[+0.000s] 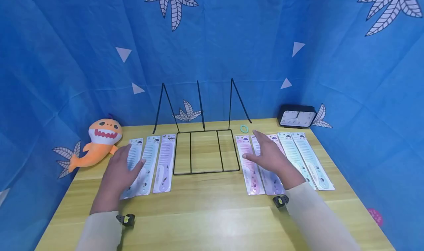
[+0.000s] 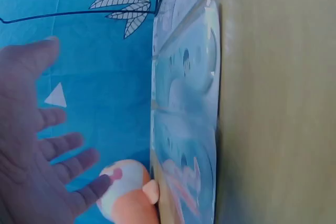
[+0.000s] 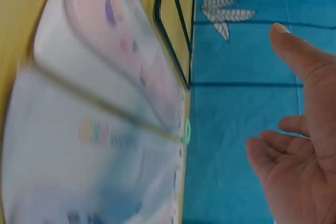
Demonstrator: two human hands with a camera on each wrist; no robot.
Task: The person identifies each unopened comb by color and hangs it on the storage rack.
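Note:
My left hand hovers above the leftmost packaged blue comb, fingers spread and holding nothing. Beside that comb lie another blue comb and a purple comb, each in a clear sleeve. On the other side, my right hand is held over a pink comb and a purple comb, partly covering the packs there; its fingers are extended and apart from them. Farther right are two pale blue-green combs. Between the two groups stands a black wire rack with upright prongs.
An orange shark plush leans at the left rear corner. A black desk clock stands at the right rear. Behind the rack's right side lies a small green ring. Blue curtain encloses the wooden table on three sides.

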